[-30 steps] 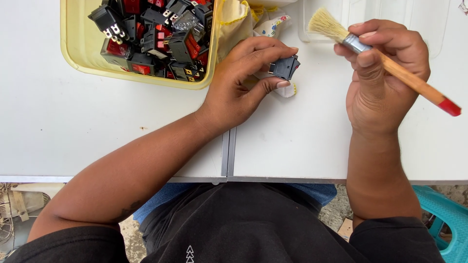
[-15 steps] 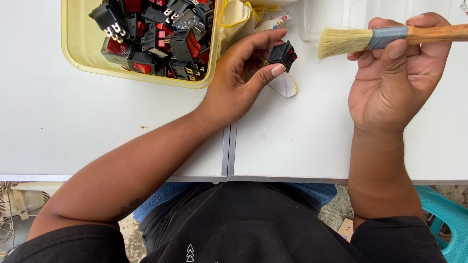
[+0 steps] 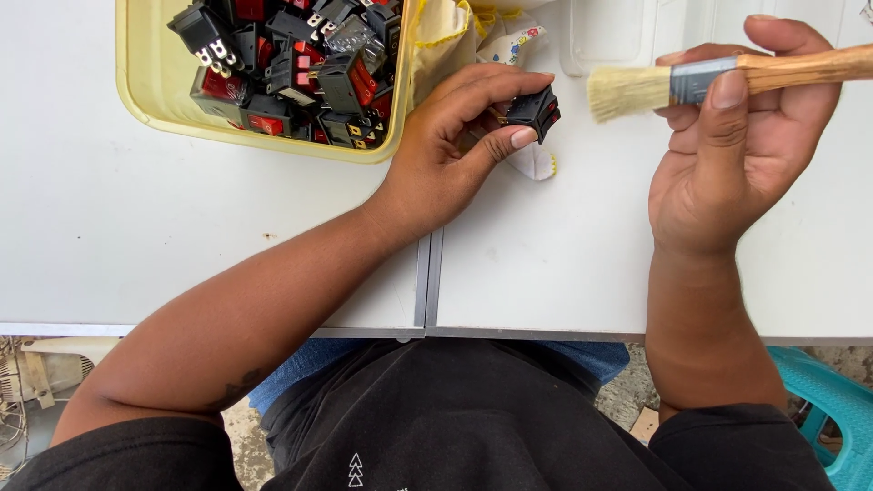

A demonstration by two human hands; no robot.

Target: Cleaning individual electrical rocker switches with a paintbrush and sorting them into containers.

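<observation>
Left hand: the left hand (image 3: 455, 145) is closed on a small black rocker switch (image 3: 535, 111), pinched between thumb below and fingertips above, with the switch lifted just off the table.
Switch position: at about 1 o'clock from the left palm, pointing toward the brush; small metal contacts show on its hand side.
Right hand: the right hand (image 3: 737, 155) grips a paint brush (image 3: 727, 77), the thumb laid over the metal ferrule and the fingers wrapped behind the wooden handle.
Brush position: it lies almost level, pale bristles at 9 o'clock facing the switch, handle running off toward 3 o'clock; the bristle tips are near the switch but not touching it.
Under the left hand: a white cloth (image 3: 536, 162) with a small coloured print and yellow edging lies on the table, partly covered by the fingers and reaching up toward 12 o'clock.
Tub: a pale yellow plastic tub (image 3: 164, 109) sits at 10 o'clock from the left hand, filled with more black and red switches (image 3: 300, 64).
Tray: a white plastic container (image 3: 618, 36) stands at 12 o'clock, between the two hands, cut off by the frame edge.
Table: a white table (image 3: 546, 264) made of two panels with a seam running between the forearms.
Lower right: a teal plastic stool (image 3: 832, 409) shows at 5 o'clock, below the table edge.
</observation>
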